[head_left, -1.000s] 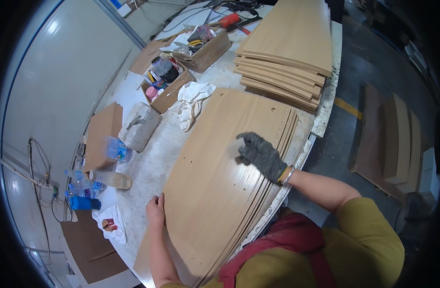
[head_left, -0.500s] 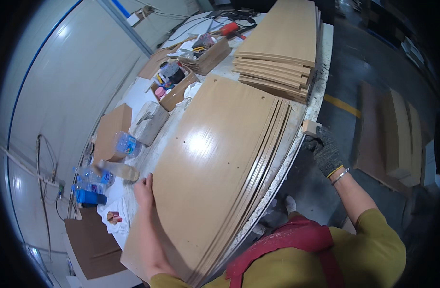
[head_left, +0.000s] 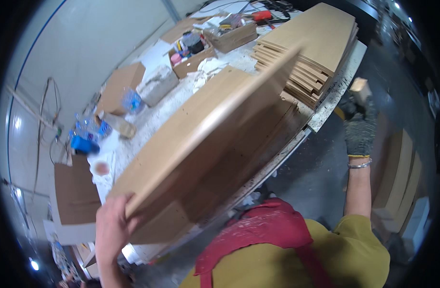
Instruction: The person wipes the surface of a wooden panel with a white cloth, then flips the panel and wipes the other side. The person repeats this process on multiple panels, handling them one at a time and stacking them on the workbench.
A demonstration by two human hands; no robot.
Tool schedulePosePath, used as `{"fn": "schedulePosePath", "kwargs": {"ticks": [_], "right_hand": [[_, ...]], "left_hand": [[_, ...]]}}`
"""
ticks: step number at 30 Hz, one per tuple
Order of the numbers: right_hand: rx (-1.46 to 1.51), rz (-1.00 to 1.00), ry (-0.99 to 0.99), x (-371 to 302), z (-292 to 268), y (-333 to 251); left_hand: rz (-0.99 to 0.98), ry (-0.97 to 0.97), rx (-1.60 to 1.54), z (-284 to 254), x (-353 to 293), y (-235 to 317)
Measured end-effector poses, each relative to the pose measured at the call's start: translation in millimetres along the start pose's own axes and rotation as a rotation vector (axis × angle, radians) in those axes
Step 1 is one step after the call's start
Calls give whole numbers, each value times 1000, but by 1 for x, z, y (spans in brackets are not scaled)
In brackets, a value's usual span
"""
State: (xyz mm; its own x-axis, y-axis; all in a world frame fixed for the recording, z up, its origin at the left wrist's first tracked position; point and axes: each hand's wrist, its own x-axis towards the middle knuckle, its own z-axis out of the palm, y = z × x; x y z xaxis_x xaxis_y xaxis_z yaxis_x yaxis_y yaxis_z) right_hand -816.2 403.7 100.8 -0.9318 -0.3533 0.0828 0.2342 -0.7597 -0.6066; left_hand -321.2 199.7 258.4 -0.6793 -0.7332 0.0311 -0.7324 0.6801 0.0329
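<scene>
My left hand [head_left: 115,218], bare, grips the near left corner of a light wooden panel [head_left: 215,151], its fingers wrapped over the edge. The panel is tilted steeply up on its long edge, its shaded face toward me and its edge smeared by motion. Under and behind it lies a stack of similar panels [head_left: 280,125] on the worktable [head_left: 328,113], partly hidden by the raised panel. Out past the table's right edge, my right hand [head_left: 360,127], in a dark grey knitted glove, is closed on a small wooden block [head_left: 360,89].
A second stack of curved panels [head_left: 320,36] stands at the table's far end. Along the wall side are open boxes [head_left: 193,65] of tools and bottles, a wrapped block [head_left: 157,86], plastic bottles [head_left: 132,102] and cardboard [head_left: 78,192]. Long boards [head_left: 395,177] stand at right on the floor.
The top panel has gone from lying flat to tilted up, with my left hand now gripping its near corner. My right hand has moved farther from the table edge, still holding the block.
</scene>
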Motion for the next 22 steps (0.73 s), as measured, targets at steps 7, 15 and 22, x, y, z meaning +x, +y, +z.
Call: {"fn": "schedulePosePath", "kwargs": {"ticks": [7,15,22], "right_hand": [[173,-85,-418,9,67,-20],[-836,-598,-622,31,36,94],[-376,-83,-834,40,31,101]], "left_hand": [[110,-281,-414,62,-86,69],[54,-164,-349,158,-107,99],[111,-248,-367,118,-88,90]]}}
